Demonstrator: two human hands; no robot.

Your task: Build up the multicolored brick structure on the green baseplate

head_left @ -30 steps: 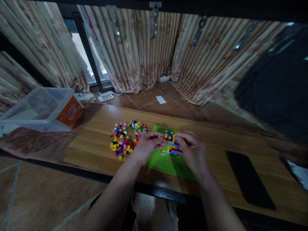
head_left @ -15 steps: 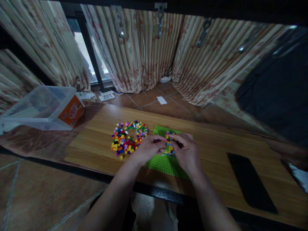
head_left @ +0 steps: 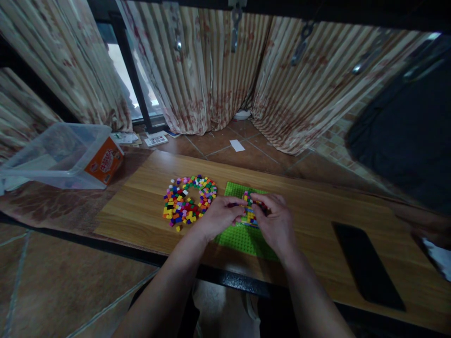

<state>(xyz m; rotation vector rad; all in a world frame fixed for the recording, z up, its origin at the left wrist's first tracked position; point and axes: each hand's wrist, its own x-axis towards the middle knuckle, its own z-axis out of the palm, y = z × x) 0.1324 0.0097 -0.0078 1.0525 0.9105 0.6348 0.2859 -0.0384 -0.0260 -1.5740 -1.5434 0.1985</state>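
A green studded baseplate [head_left: 239, 239] lies on the wooden tabletop, partly covered by both hands. On its middle sits a patch of small coloured bricks [head_left: 250, 218] in red, yellow, blue and other colours. My left hand [head_left: 223, 216] is over the left side of the patch, thumb and fingers closed together. From the right, my right hand [head_left: 276, 220] reaches over the same bricks with thumb and index finger bent into a pinch. Their fingertips nearly meet above the patch. Whatever small piece either hand grips is too small or hidden to make out.
Left of the baseplate spreads a heap of loose coloured bricks [head_left: 181, 206]. A clear plastic bin [head_left: 63, 173] with an orange label stands at the far left. A flat black slab [head_left: 368, 267] lies on the right of the table [head_left: 313, 234]. Curtains hang behind.
Both hands stay over the brick patch with only slight finger movement; the right fingers have shifted a little. The view has tilted very slightly.
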